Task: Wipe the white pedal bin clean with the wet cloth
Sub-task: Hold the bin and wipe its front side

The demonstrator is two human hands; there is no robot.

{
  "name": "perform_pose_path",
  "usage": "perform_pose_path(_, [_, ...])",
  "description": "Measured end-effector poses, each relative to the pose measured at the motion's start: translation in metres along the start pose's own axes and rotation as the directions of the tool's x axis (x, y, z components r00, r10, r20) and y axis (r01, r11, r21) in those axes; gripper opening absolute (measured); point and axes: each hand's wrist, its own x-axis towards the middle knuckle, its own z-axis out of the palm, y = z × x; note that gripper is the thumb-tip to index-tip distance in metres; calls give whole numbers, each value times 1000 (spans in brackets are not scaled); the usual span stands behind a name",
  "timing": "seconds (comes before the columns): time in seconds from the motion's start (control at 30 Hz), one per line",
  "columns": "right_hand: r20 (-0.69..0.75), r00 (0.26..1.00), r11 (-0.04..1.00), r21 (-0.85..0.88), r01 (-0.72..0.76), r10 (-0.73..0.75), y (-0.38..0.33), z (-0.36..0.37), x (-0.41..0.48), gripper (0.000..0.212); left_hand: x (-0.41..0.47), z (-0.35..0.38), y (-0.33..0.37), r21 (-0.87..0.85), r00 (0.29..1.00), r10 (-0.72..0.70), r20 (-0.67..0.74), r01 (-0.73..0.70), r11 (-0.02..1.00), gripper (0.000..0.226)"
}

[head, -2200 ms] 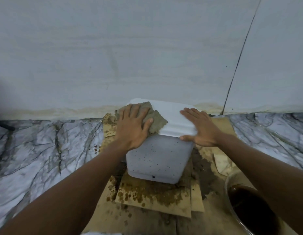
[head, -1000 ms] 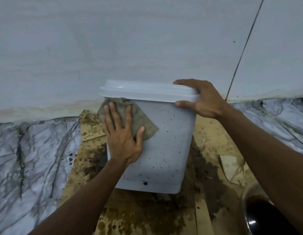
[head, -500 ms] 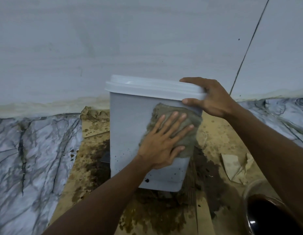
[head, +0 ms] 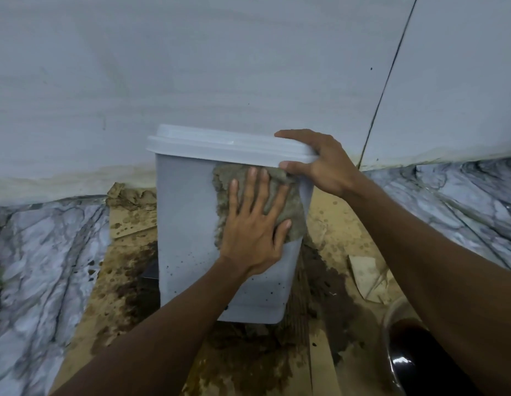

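White plastic is what is being worked on: the white pedal bin (head: 185, 224) is stood upright on sodden, brown-stained cardboard (head: 128, 221) laid over a marble floor (head: 42, 252), close against the pale wall (head: 191, 67), with its lid (head: 220, 147) closed. The wet cloth (head: 295, 204), grey-brown and rough, is held flat against the upper right part of the bin's front, just under the lid's rim, by the left hand (head: 251, 232). That hand's fingers are spread and straight, so that pressure is shared over as much cloth as possible; nothing is pinched or bunched. The right hand (head: 320, 164) is curled over the lid's right corner, fingers laid on top and thumb tucked against the rim. It may be judged that the bin is steadied in this way so that it is not pushed back or tipped while it is rubbed. With the lid kept down by the same grip, the front is left as one unbroken face to be wiped. Dark specks (head: 265, 292) are to be seen on the lower front, below the cloth, so the job is judged partly done, with the lower band yet to be covered. A bowl of dark liquid (head: 391, 310) is set near at the right, presumably within reach for rinsing the cloth.
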Motion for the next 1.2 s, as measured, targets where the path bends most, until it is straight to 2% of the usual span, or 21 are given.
perform_pose_path(0.23, [-5, 1000, 996, -93, 4, -4, -1, 1, -2, 68, -8, 5, -1, 28, 968, 251, 14, -251, 968, 64])
perform_pose_path(0.37, [2, 1000, 996, -88, 8, -8, -2, 0, -2, 68, -38, 13, 6, 34, 931, 354, 91, -359, 933, 66])
perform_pose_path(0.47, [11, 1000, 996, -92, 10, -9, -2, -1, -4, 70, -70, 23, 6, 16, 873, 442, 206, -455, 890, 64])
perform_pose_path(0.57, [8, 1000, 995, -101, 19, -18, -1, -1, -5, 71, -102, 30, 5, -2, 774, 555, 304, -582, 813, 64])
perform_pose_path(0.63, [-2, 1000, 995, -102, 21, -22, -1, -1, -6, 71, -108, 30, 1, -14, 743, 584, 326, -614, 789, 68])
perform_pose_path(0.7, [-8, 1000, 995, -100, 22, -23, -2, 0, -6, 71, -92, 25, -4, -34, 771, 569, 286, -585, 810, 70])
perform_pose_path(0.73, [-11, 1000, 995, -95, 20, -21, -2, 1, -6, 71, -79, 21, -6, -30, 809, 530, 252, -541, 840, 72])
perform_pose_path(0.83, [-16, 1000, 995, -93, 24, -26, -6, 3, -7, 69, -33, 5, -9, 30, 940, 321, 117, -326, 945, 74])
perform_pose_path(0.9, [-18, 999, 993, -115, 37, -39, -7, 3, -8, 67, -21, 1, -5, 37, 970, 238, 56, -240, 970, 72])
perform_pose_path(0.97, [-20, 999, 993, -112, 30, -33, -6, 2, -8, 67, -28, 6, 1, 30, 962, 264, 62, -267, 963, 71])
perform_pose_path(1.07, [-16, 1000, 996, -89, 14, -16, -4, 2, -8, 68, -71, 23, 6, -17, 879, 437, 191, -442, 897, 70])
perform_pose_path(1.2, [-22, 1000, 995, -94, 17, -19, -3, 1, -8, 68, -128, 34, -8, -47, 604, 698, 385, -742, 668, 71])
